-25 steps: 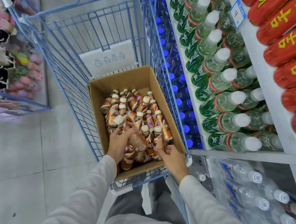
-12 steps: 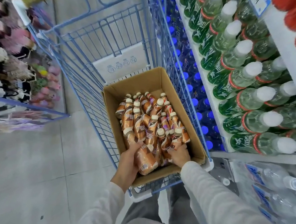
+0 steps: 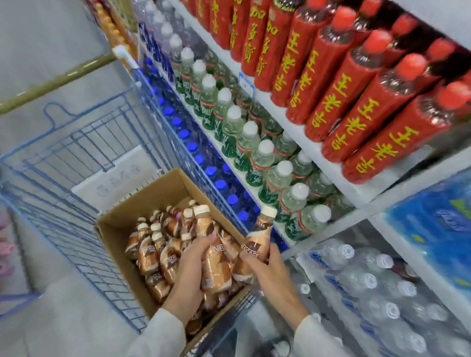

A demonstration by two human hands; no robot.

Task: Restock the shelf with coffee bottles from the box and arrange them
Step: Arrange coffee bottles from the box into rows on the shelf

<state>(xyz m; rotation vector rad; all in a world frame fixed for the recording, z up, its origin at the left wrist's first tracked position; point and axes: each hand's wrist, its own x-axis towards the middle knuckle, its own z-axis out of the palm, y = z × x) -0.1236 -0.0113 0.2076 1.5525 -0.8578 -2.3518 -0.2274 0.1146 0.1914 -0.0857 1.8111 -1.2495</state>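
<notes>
Right grip (image 3: 272,273) grasps one coffee bottle (image 3: 258,241), upright, above the box's right edge. Left grip (image 3: 193,277) clenched round a second coffee bottle (image 3: 215,262) over the pile in the cardboard box (image 3: 145,203), inside the blue wire cart (image 3: 66,147). Shelf (image 3: 337,171) with green bottles (image 3: 275,179) on the right.

Brown-and-cream coffee bottles (image 3: 154,253) with cream caps; blue wire cart (image 3: 74,153); red bottles (image 3: 340,88) with yellow characters.

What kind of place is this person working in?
Most likely a supermarket or grocery aisle: long shelves packed with rows of red-labelled bottles and green-labelled bottles, a price tag on the shelf edge, and a blue wire cart carrying a cardboard box of coffee bottles.
</notes>
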